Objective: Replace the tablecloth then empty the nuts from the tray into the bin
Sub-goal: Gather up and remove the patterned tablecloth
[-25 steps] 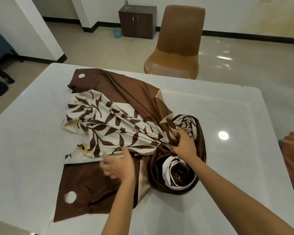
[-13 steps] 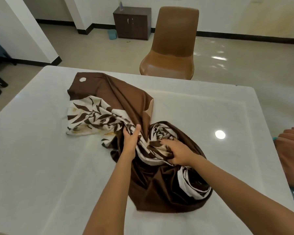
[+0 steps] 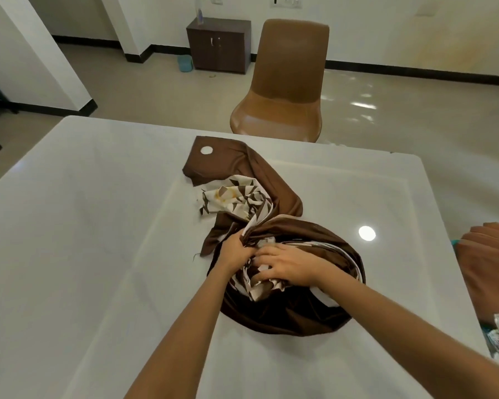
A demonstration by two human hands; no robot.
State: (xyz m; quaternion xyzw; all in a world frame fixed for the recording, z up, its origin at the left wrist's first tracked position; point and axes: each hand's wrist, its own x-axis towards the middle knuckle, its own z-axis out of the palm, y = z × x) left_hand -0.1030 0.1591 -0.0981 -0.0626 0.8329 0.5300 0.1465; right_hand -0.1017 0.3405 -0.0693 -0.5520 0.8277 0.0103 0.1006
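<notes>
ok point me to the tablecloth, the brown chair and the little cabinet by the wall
tablecloth [image 3: 274, 180]: head view, on the brown fold at its far end
brown chair [image 3: 293, 59]: head view, middle of the backrest
cabinet [image 3: 218, 47]: head view, on its front doors

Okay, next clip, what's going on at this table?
A person is bunching up the brown tablecloth with a white leaf print on the white table. The left hand grips a fold, and the right hand presses on the gathered heap. One corner lies flat toward the brown chair.
</notes>
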